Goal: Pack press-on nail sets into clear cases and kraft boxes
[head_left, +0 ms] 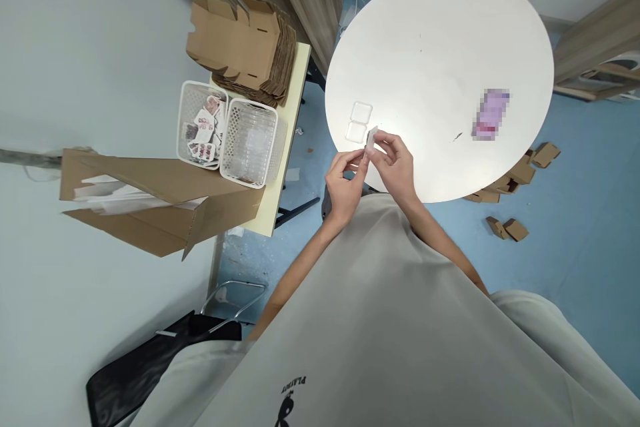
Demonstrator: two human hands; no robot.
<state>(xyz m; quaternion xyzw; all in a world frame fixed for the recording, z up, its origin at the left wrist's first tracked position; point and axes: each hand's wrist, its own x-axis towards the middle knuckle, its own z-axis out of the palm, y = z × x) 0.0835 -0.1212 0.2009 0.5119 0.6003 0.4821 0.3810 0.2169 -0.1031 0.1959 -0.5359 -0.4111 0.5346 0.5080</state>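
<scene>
Both of my hands meet over the near left edge of the round white table (450,33). Between the fingertips of my left hand (346,183) and my right hand (396,163) is a small, flat whitish piece (372,137) with a grey edge, seen nearly side-on. Its exact kind is too small to make out. Just beyond my left hand, a clear plastic case (359,121) lies opened out flat on the tabletop, its two square halves side by side.
On a side table (299,80) at left stand a basket of printed white pieces (203,123), a basket of clear plastic cases (249,143) and stacked cardboard (240,47). An open carton (165,223) holds white sheets. Small brown boxes (517,173) lie on the floor at right. A blurred purple item (491,113) rests on the round table.
</scene>
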